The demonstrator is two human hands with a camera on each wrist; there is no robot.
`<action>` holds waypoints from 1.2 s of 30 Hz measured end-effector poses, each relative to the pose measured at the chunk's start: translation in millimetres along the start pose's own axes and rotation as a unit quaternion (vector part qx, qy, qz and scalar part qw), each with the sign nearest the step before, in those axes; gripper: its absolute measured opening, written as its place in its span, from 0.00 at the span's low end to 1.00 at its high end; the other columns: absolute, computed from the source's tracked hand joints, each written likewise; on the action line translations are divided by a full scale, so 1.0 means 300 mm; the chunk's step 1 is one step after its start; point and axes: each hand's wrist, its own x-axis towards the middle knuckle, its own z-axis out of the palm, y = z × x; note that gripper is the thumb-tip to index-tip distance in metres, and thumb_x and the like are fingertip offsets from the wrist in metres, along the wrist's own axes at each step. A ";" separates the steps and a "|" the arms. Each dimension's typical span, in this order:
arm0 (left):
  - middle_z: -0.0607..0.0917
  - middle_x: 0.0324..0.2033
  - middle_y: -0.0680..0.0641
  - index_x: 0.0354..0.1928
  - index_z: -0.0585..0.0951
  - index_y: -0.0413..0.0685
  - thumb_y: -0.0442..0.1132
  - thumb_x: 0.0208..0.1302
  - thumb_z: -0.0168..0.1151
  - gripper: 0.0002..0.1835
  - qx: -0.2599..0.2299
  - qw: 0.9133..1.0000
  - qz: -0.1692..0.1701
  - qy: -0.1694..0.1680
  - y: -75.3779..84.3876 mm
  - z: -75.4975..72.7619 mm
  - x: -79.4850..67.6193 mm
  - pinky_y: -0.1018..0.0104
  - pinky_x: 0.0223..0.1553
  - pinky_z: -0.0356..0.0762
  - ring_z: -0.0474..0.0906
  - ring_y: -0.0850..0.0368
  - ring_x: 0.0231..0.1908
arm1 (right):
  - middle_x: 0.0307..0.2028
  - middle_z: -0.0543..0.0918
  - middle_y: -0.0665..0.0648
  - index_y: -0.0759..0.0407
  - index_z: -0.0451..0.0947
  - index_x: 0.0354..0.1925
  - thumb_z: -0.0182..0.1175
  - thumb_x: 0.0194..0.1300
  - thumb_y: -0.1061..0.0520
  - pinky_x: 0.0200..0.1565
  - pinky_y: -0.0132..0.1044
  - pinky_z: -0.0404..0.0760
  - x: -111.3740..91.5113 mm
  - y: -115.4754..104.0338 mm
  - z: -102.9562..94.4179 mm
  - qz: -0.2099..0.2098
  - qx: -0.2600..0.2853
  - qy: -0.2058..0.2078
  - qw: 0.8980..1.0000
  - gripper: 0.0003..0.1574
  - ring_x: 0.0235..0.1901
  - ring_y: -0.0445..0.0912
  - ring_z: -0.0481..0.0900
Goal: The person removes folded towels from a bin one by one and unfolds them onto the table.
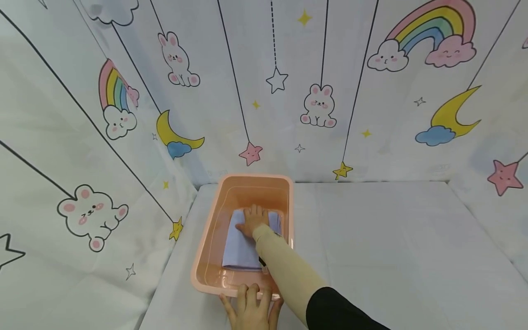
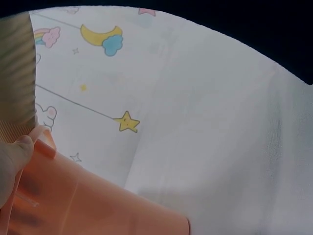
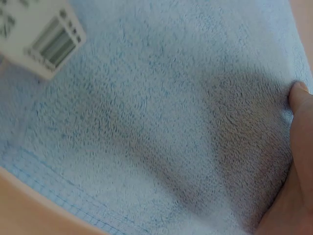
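Beyond my right hand [image 1: 253,222] I see a white cloth [image 1: 210,96] printed with rabbits [image 1: 318,106], rainbows [image 1: 433,20], yellow moons [image 1: 447,110] and stars [image 1: 250,154]; more of it rises off to my hand's left. A white counter [image 1: 379,238] stretches away on the right side of my hand.

White backdrop [image 1: 284,114] with printed rainbows [image 1: 433,23] and moons [image 1: 447,114], behind pale tabletop [image 1: 383,243]

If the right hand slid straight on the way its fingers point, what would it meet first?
Most likely the far inner wall of the basin. The right hand lies on the towel, pointing that way; how much gap remains is hard to judge.
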 end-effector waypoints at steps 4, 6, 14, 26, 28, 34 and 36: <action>0.75 0.34 0.54 0.31 0.77 0.61 0.65 0.68 0.17 0.35 0.000 1.000 -0.007 -0.021 0.001 -0.004 0.005 0.31 0.66 0.35 0.67 0.53 0.48 | 0.59 0.64 0.55 0.45 0.58 0.65 0.45 0.60 0.25 0.61 0.47 0.63 0.008 -0.004 -0.006 -0.001 -0.007 0.025 1.000 0.43 0.60 0.50 0.62; 0.75 0.34 0.53 0.31 0.77 0.61 0.65 0.67 0.16 0.35 0.002 1.000 -0.010 -0.027 -0.001 -0.003 0.005 0.29 0.64 0.39 0.67 0.52 0.48 | 0.58 0.65 0.55 0.45 0.58 0.64 0.46 0.59 0.24 0.60 0.47 0.63 0.016 -0.010 -0.005 -0.003 -0.007 0.037 0.999 0.43 0.60 0.50 0.62; 0.76 0.34 0.53 0.34 0.79 0.61 0.65 0.68 0.20 0.34 -0.001 1.000 -0.006 -0.021 -0.009 0.000 0.002 0.37 0.69 0.26 0.67 0.53 0.48 | 0.55 0.65 0.53 0.44 0.59 0.62 0.45 0.59 0.24 0.59 0.46 0.62 0.016 -0.021 -0.015 0.003 -0.013 0.057 0.998 0.41 0.58 0.49 0.62; 0.76 0.31 0.52 0.33 0.78 0.61 0.63 0.69 0.24 0.31 -0.018 1.000 -0.014 0.019 -0.014 0.010 0.023 0.31 0.65 0.43 0.69 0.53 0.45 | 0.53 0.67 0.54 0.48 0.60 0.60 0.42 0.62 0.26 0.56 0.44 0.65 -0.004 -0.039 -0.156 -0.003 0.022 0.090 0.996 0.39 0.54 0.49 0.64; 0.76 0.32 0.52 0.33 0.78 0.60 0.63 0.70 0.24 0.30 -0.023 0.999 -0.011 0.026 -0.014 0.012 0.023 0.29 0.63 0.46 0.69 0.52 0.46 | 0.55 0.66 0.54 0.48 0.58 0.62 0.41 0.63 0.26 0.57 0.45 0.64 0.000 -0.036 -0.171 -0.004 0.033 0.085 0.996 0.40 0.55 0.49 0.63; 0.77 0.36 0.50 0.35 0.77 0.58 0.64 0.70 0.25 0.30 -0.038 0.999 -0.010 0.016 -0.015 0.010 0.027 0.27 0.59 0.49 0.69 0.49 0.48 | 0.56 0.65 0.55 0.49 0.56 0.63 0.39 0.65 0.27 0.57 0.46 0.64 -0.006 -0.019 -0.248 -0.019 0.078 0.071 0.994 0.40 0.55 0.50 0.62; 0.77 0.37 0.50 0.37 0.77 0.59 0.64 0.69 0.25 0.30 -0.037 0.999 -0.013 0.003 -0.015 0.007 0.029 0.27 0.60 0.48 0.69 0.49 0.50 | 0.57 0.64 0.56 0.49 0.55 0.64 0.39 0.65 0.28 0.57 0.46 0.64 -0.014 -0.015 -0.279 -0.028 0.082 0.067 0.994 0.39 0.56 0.51 0.62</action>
